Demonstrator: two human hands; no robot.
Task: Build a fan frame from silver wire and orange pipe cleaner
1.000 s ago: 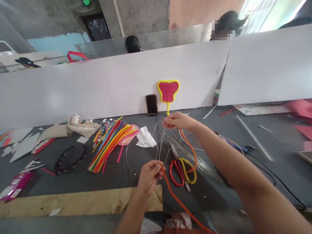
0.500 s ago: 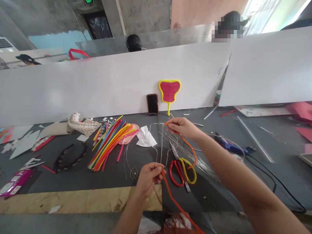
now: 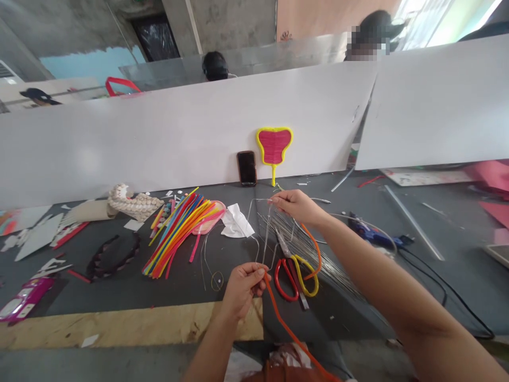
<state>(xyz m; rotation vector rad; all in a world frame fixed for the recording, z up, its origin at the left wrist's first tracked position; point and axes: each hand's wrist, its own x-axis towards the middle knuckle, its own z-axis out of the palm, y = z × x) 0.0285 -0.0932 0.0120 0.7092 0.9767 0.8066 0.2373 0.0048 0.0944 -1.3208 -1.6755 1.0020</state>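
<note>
A bent wire frame (image 3: 266, 239) stands between my two hands, over the dark table. My left hand (image 3: 247, 289) is closed at its lower end, pinching the wire together with an orange pipe cleaner (image 3: 280, 318) that trails down toward my lap. At the top of the frame, the fingertips of my right hand (image 3: 297, 206) are pinched on the wire, and an orange length (image 3: 317, 249) curves out below that hand. Scissors (image 3: 296, 276) with one red and one yellow handle lie just under the frame. Beside them is a bundle of straight wires (image 3: 326, 262).
A red fan with yellow edging (image 3: 274, 147) and a phone (image 3: 247, 168) lean on the white partition (image 3: 178, 138). Coloured pipe cleaners (image 3: 178, 233), white paper (image 3: 237, 222) and a braided headband (image 3: 113, 257) lie left. A blue glue gun (image 3: 366, 229) with its cord lies right.
My right hand has shifted slightly, and the wire frame's top leans a little more to the right. Both hands keep their pinch. The whole view has moved a little.
</note>
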